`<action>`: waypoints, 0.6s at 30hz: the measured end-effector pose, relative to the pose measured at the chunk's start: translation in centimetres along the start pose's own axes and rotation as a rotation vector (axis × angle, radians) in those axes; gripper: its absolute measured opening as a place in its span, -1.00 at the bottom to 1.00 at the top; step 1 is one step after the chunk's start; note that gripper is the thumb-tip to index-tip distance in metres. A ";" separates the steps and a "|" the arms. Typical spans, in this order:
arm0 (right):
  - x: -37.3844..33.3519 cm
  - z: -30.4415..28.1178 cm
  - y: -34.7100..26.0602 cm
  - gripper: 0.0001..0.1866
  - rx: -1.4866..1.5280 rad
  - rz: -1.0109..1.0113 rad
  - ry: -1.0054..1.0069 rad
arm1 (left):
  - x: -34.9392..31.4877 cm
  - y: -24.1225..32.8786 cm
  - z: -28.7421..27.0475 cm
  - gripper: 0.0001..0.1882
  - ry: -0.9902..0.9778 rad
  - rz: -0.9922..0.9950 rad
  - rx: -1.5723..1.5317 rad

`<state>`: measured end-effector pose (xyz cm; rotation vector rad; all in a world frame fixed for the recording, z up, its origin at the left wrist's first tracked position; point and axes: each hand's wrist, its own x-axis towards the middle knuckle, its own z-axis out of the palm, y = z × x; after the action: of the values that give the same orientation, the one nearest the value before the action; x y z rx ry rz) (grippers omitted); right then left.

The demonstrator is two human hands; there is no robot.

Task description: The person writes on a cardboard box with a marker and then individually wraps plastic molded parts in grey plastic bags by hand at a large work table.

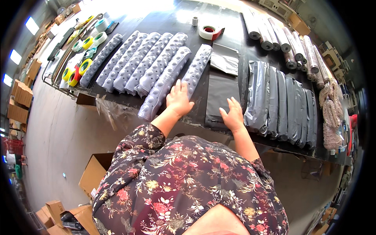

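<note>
My left hand (179, 98) is open, its fingers stretched over the near end of a grey roll wrapped in dotted bubble film (199, 64). Just to its left lies another such roll (165, 83), its near end jutting past the table edge. I cannot tell how firmly the hand touches either one. My right hand (233, 115) is open too, with nothing in it, over the right edge of a flat black plastic mailing bag (223, 92). The bag's silvery flap (224, 59) is folded at its far end. Right of that hand lies a row of packed dark plastic parcels (256, 98).
More bubble-wrapped rolls (135, 64) lie on the black table (156, 19). Tape rolls (85, 66) cluster at the left end. A red-and-white tape roll (208, 33) sits at the back. Patterned rolls (266, 39) fill the far right. Cardboard boxes (94, 172) stand on the floor.
</note>
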<state>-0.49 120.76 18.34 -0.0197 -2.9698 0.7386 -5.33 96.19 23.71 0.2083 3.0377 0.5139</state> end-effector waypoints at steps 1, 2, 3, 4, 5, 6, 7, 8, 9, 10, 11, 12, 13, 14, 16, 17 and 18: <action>0.4 0.3 -1.1 -0.33 0.169 0.079 -0.067 | 0.3 0.0 -0.3 -0.13 -0.089 -0.087 0.003; 0.9 0.6 -2.2 -0.34 0.337 0.160 -0.137 | 0.6 -0.1 -0.6 -0.10 -0.178 -0.175 0.006; 1.5 0.8 -3.0 -0.34 0.501 0.240 -0.208 | 1.0 -0.3 -0.8 -0.10 -0.199 -0.179 -0.085; 2.3 1.6 -3.4 -0.27 0.570 0.224 -0.240 | 1.5 -0.6 -1.0 -0.09 -0.219 -0.182 -0.176; 2.8 1.8 -3.9 -0.22 0.791 0.351 -0.299 | 1.6 -0.8 -1.0 -0.08 -0.238 -0.185 -0.267; 3.4 1.2 -5.3 -0.17 1.012 0.479 -0.358 | 1.5 -1.0 -0.3 -0.18 -0.177 -0.138 -0.485; 3.9 0.6 -6.5 -0.11 1.229 0.617 -0.416 | 0.9 -0.4 0.0 -0.28 -0.118 -0.088 -0.703; 4.5 0.1 -6.7 0.00 1.284 0.620 -0.475 | 0.1 0.5 0.4 -0.34 -0.042 -0.081 -0.754; 5.2 -0.2 -5.6 0.04 1.343 0.627 -0.533 | -0.8 2.4 -0.6 -0.25 -0.121 -0.075 -0.826; 5.6 -0.6 -5.2 -0.02 1.385 0.569 -0.532 | -2.3 3.5 0.8 -0.22 -0.049 0.006 -0.777; 5.7 -1.2 -4.9 -0.08 1.425 0.511 -0.522 | -3.7 4.3 2.4 -0.19 0.021 0.094 -0.730; 5.5 -2.4 -5.9 -0.27 1.387 0.448 -0.419 | -5.0 4.9 3.2 -0.12 0.002 0.218 -0.674; 5.1 -2.6 -5.3 -0.33 1.323 0.436 -0.353 | -6.1 5.5 3.4 -0.04 -0.020 0.340 -0.621; 4.4 -3.0 -4.4 -0.38 1.258 0.427 -0.281 | -6.9 5.8 3.6 -0.03 0.037 0.463 -0.482; 2.7 -5.1 -3.3 -0.45 1.234 0.400 -0.233 | -5.7 6.3 0.0 -0.10 -0.305 0.374 -0.693; 1.7 -6.1 -2.1 -0.45 1.219 0.366 -0.243 | -4.5 6.3 -0.9 -0.13 -0.478 0.334 -0.796; 0.3 -7.2 -1.1 -0.41 1.159 0.344 -0.213 | -3.0 6.3 -0.6 -0.34 -0.439 0.407 -0.768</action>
<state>-0.22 123.21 25.23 -0.3885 -2.2310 2.4556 -1.62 101.42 26.48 0.7648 2.1779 1.3825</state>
